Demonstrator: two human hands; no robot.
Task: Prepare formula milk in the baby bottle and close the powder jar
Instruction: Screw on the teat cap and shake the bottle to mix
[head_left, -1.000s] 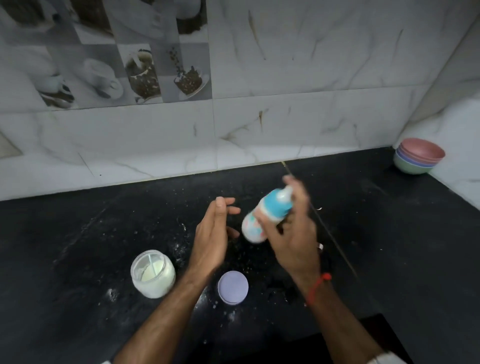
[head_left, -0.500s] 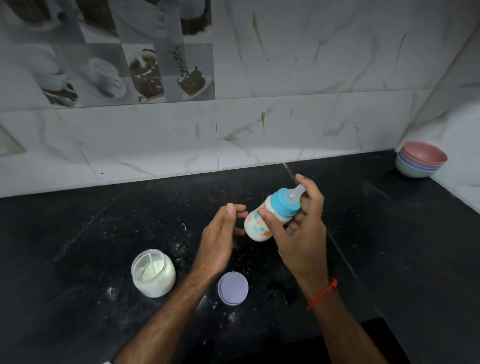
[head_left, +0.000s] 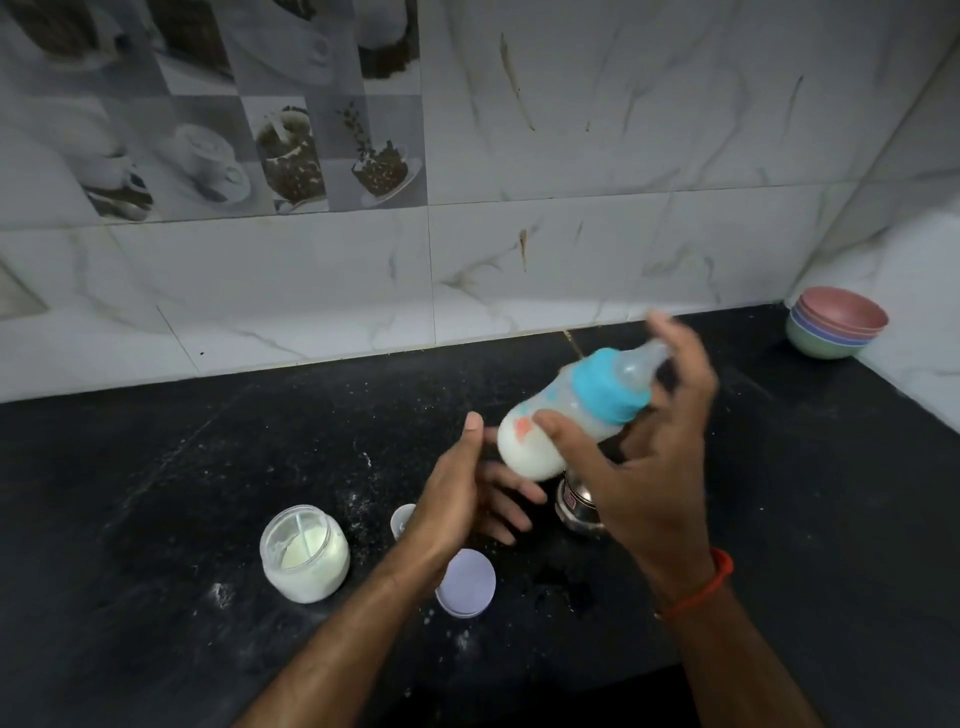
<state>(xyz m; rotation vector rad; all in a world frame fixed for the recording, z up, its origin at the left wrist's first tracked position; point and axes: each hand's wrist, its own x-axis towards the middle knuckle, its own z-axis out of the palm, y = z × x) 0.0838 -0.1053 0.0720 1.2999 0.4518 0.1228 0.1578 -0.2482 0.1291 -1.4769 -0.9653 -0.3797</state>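
My right hand (head_left: 649, 462) grips the baby bottle (head_left: 566, 415), which has a blue collar and a clear teat and lies tilted in the air, teat up and to the right. White milk fills its lower end. The bottle is motion-blurred. My left hand (head_left: 457, 499) is open just left of and below the bottle's base, fingers spread, holding nothing. The powder jar (head_left: 304, 553) stands uncapped on the black counter at the left, with white powder inside. Its pale purple lid (head_left: 466, 583) lies flat on the counter beside my left wrist.
A small steel cup (head_left: 576, 506) stands under my right hand. A small clear cap (head_left: 402, 519) lies behind my left hand. Stacked coloured bowls (head_left: 836, 322) sit in the far right corner. Spilled powder speckles the counter (head_left: 156, 519). Tiled walls close the back and right.
My right hand has swung the bottle up and down, a shaking motion, and now holds it higher and more tilted. My left hand stays open beside it. The camera has tilted down slightly.
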